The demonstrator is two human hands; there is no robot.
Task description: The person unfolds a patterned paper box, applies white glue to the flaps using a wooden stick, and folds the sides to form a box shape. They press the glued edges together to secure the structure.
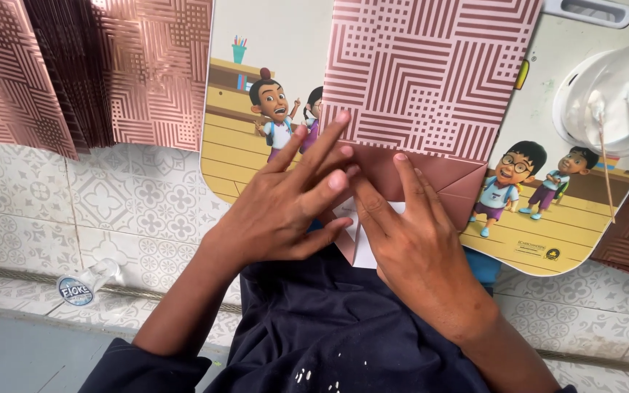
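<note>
Two bare hands press flat on a pink patterned paper piece (431, 80) that lies on a cartoon-printed lap board (256, 145) across the person's lap. The paper has a geometric line pattern on top and plain pink folded flaps (438, 182) at its lower edge, with a white underside showing just below the fingers. Left hand (285, 207) lies palm down, fingers spread and not pinching, fingertips on the flap's left corner. Right hand (409, 240) is also palm down, fingers fairly straight and close together, index tip on the fold line; nothing is gripped. The folded edge sits directly under and between both sets of fingertips, and the patterned part runs away from them toward the top of the view. A stack of the same pink patterned sheets (89, 73) stands at upper left on the tiled floor (132, 211). A round blue-and-white label on a small clear plastic bottle (85, 284) lies on the floor at lower left, well apart from the hands. A clear plastic cup with two thin sticks (613, 102) rests on the board's far right side.
</note>
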